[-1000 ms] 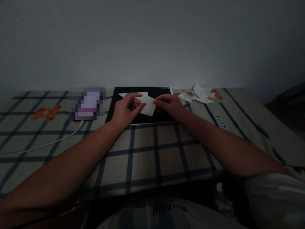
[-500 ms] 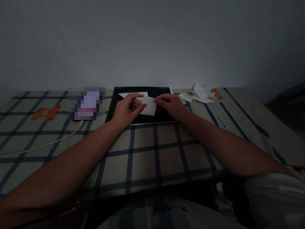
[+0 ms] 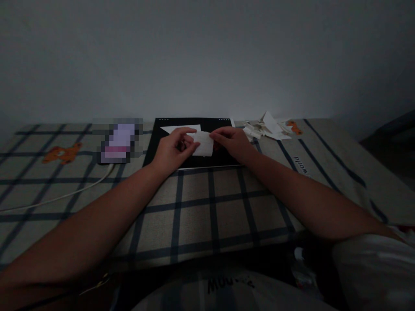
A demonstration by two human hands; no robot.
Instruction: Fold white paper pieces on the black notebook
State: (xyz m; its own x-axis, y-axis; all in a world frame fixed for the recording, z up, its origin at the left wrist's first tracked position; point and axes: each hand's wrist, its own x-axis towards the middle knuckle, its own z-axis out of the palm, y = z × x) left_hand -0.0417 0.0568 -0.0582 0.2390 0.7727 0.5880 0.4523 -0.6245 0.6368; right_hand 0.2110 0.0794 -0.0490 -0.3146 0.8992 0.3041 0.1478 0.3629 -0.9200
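Note:
Between my hands is a small, roughly square piece of white paper [image 3: 203, 144], held above a black flat board or folder [image 3: 194, 163]. My left hand [image 3: 173, 147] pinches its left side between thumb and fingers. At its upper right corner, the thumb and fingertips of my right hand [image 3: 231, 140] are closed on the paper. A second white sheet [image 3: 181, 128] with a pointed left end lies on the black board, partly hidden behind my left hand.
White paper scraps [image 3: 267, 127] are heaped right of the board. At the left lies a phone with a blurred-out screen [image 3: 119, 140], its white cable [image 3: 81, 188] trailing left. A checked cloth [image 3: 194, 211] covers the table; a wall [image 3: 207, 60] rises behind.
The paper between my hands has turned slightly, and its lower edge sits a little differently. Both hands stay almost in the same place.

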